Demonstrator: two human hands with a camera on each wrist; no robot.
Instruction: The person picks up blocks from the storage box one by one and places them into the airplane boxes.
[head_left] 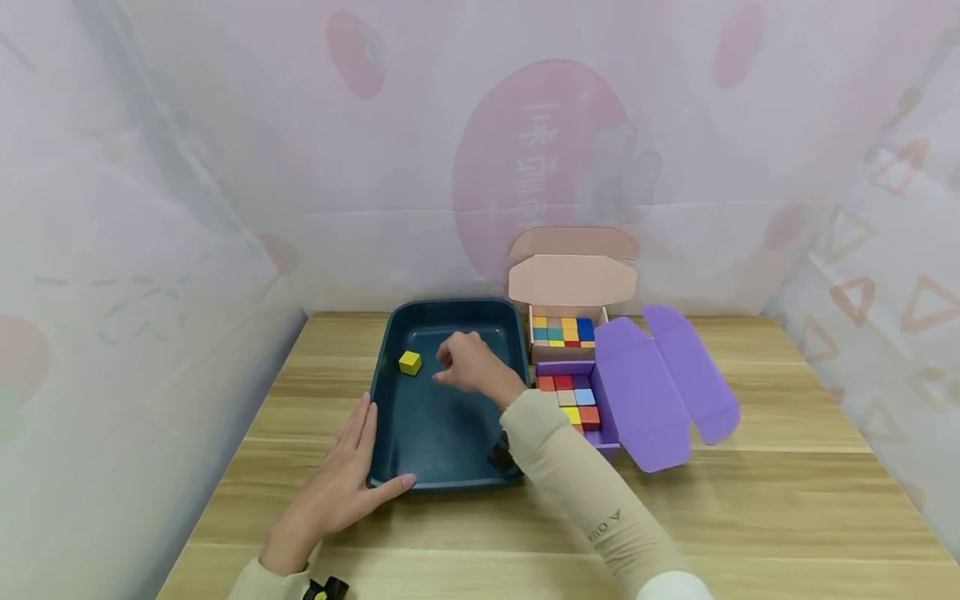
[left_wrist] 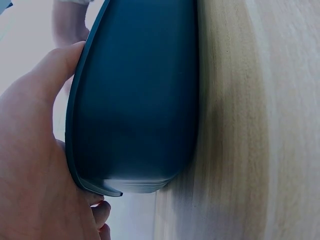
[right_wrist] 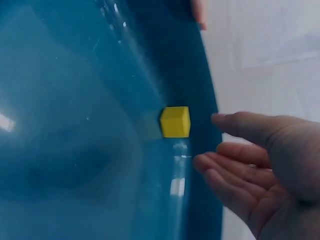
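A yellow cube [head_left: 410, 362] lies on the floor of the dark blue tray [head_left: 427, 442], toward its left wall. Over the tray, just right of the cube, my right hand [head_left: 468, 362] hovers with nothing in its fingers. In the right wrist view, a gap shows between the thumb and the loosely bent fingers [right_wrist: 235, 172], and the yellow cube [right_wrist: 175, 122] sits beyond the fingertips. My left hand [head_left: 337, 479] rests against the tray's near left corner, fingers extended along the left side and thumb on the front rim. The left wrist view shows that thumb [left_wrist: 57, 67] at the rim.
Right of the tray stands an open purple box [head_left: 609, 408] holding several coloured cubes, its lid folded out to the right. Behind it is an open pale pink box [head_left: 566, 352], also filled with coloured blocks, lid upright against the patterned backdrop [head_left: 405, 167]. All stand on a wooden table [head_left: 750, 517].
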